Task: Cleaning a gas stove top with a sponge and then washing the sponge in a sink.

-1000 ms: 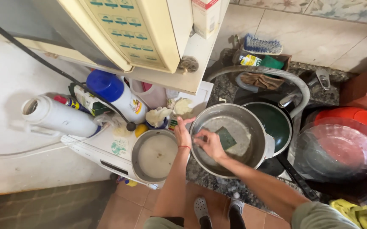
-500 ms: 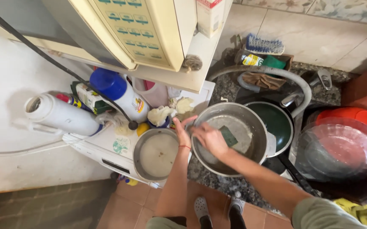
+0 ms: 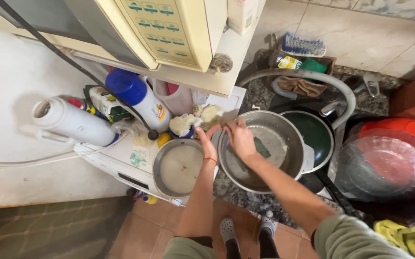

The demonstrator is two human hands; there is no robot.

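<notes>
Near the centre of the frame a large steel bowl (image 3: 265,148) is sitting on the dark speckled counter (image 3: 226,184), and both hands are working at it. The right hand (image 3: 240,138) is reaching in over the bowl's left rim, fingers curled down and pressing on a green sponge (image 3: 260,149) that is lying against the wet inner wall; only a corner of the sponge is showing past the knuckles. The left hand (image 3: 207,144) is standing at the bowl's outer left edge, fingers straight and spread, palm bracing the rim rather than gripping it; a thin red band is circling that wrist.

Just left of the bowl a smaller round pan (image 3: 181,168) with a pale, filmy bottom is resting on a white appliance top (image 3: 126,158). Right of the bowl, and partly tucked under it, a dark green pan (image 3: 315,136) is lying with its black handle running toward the lower right. Further right a stack of clear bowls (image 3: 385,165) is sitting over a red one.

In the upper left a white bottle with a blue cap (image 3: 140,98) is leaning beside a white cylinder (image 3: 70,122) lying on its side. A grey hose (image 3: 313,81) is arching over the pans, and a blue brush (image 3: 303,45) is lying at the upper right by the tiled wall.
</notes>
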